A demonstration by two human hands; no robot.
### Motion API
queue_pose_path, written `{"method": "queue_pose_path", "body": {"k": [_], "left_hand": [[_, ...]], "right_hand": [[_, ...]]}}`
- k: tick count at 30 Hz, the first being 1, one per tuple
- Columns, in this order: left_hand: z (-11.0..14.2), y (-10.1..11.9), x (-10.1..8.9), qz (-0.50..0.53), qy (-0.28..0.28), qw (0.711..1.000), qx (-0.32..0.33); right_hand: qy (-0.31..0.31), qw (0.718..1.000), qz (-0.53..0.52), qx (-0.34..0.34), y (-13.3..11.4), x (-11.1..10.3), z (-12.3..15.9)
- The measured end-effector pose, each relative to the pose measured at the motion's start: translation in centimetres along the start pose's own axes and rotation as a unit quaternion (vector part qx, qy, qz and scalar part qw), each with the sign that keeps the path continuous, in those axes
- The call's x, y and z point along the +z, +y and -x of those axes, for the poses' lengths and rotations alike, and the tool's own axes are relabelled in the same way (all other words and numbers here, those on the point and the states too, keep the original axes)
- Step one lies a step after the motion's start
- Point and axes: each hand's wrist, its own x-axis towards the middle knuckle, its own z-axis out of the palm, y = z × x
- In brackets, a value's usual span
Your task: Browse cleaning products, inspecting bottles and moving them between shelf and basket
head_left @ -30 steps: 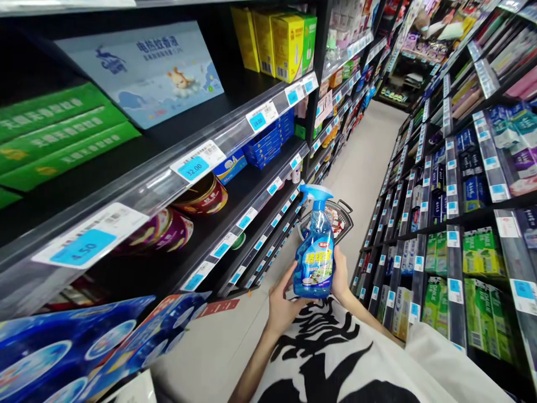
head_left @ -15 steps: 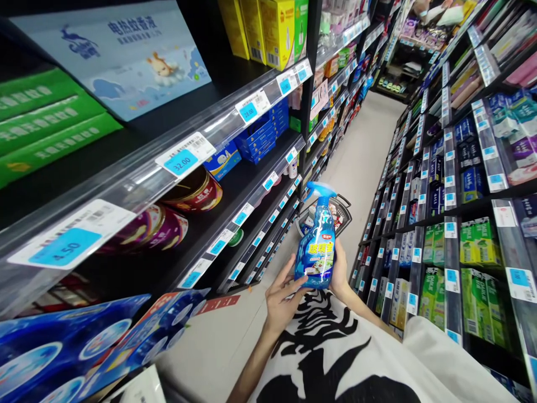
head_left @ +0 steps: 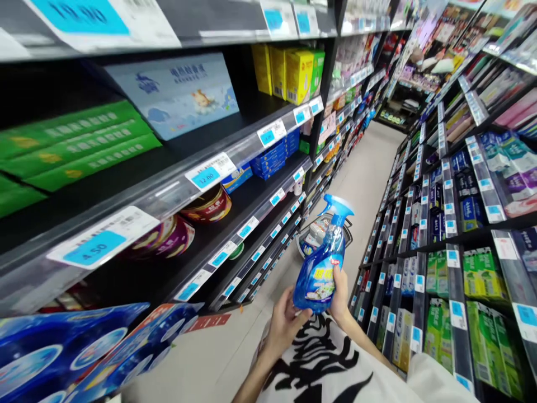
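Observation:
A blue spray bottle (head_left: 323, 262) with a blue trigger head and a blue-and-white label is held in front of my chest, tilted to the right. My left hand (head_left: 284, 321) cups its bottom and left side with curled fingers. My right hand (head_left: 340, 292) grips its right side from behind. Both hands are closed on the bottle. Just beyond it on the aisle floor stands a shopping basket (head_left: 311, 239) with packaged goods inside.
Dark store shelves with blue price tags line both sides of a narrow aisle (head_left: 369, 168). On the left are green boxes (head_left: 79, 145), yellow boxes (head_left: 293, 70), round tins (head_left: 207, 204) and blue packs (head_left: 75, 352). Green and blue packages fill the right shelves (head_left: 474, 268).
The bottle has tipped from near upright to leaning right, and my left hand has slid under its base. The view has tilted upward, showing a higher shelf edge.

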Motion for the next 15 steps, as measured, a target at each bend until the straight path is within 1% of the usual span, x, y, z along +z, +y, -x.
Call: {"method": "queue_pose_path", "body": {"k": [1, 2, 3, 4, 5, 6, 7, 9, 10, 12, 15], "left_hand": [[0.0, 0.1, 0.2, -0.018, 0.003, 1.0, 0.005], [0.0, 0.2, 0.3, -0.045, 0.013, 0.999, 0.025], [-0.1, 0.4, 0.3, -0.085, 0.032, 0.994, 0.061], [-0.1, 0.5, 0.3, -0.137, 0.055, 0.983, 0.113], [-0.2, 0.7, 0.3, -0.195, 0.08, 0.961, 0.176], [-0.3, 1.0, 0.1, -0.255, 0.1, 0.93, 0.245], [-0.4, 1.2, 0.0, -0.31, 0.109, 0.892, 0.31], [-0.6, 1.9, -0.2, -0.389, 0.088, 0.82, 0.41], [-0.6, 2.2, -0.2, -0.409, 0.071, 0.793, 0.446], [-0.5, 2.8, 0.0, -0.429, 0.033, 0.757, 0.492], [-0.3, 2.9, 0.5, -0.425, 0.003, 0.726, 0.541]], "right_hand": [[-0.012, 1.0, -0.001, 0.003, -0.1, 0.0, -0.1], [-0.027, 1.0, 0.006, 0.003, -0.3, 0.1, -0.2], [-0.045, 0.999, 0.02, -0.003, -0.5, 0.2, -0.4], [-0.07, 0.997, 0.037, -0.012, -0.6, 0.3, -0.6], [-0.102, 0.993, 0.05, -0.017, -0.7, 0.4, -0.8], [-0.136, 0.989, 0.055, -0.015, -0.8, 0.5, -0.9], [-0.167, 0.985, 0.047, -0.005, -0.8, 0.6, -0.9], [-0.201, 0.979, 0.004, 0.033, -0.8, 0.7, -0.7], [-0.203, 0.978, -0.023, 0.049, -0.8, 0.8, -0.6], [-0.194, 0.976, -0.066, 0.068, -1.3, 1.0, -0.2], [-0.197, 0.973, -0.1, 0.067, -2.7, 1.5, 0.1]]}}
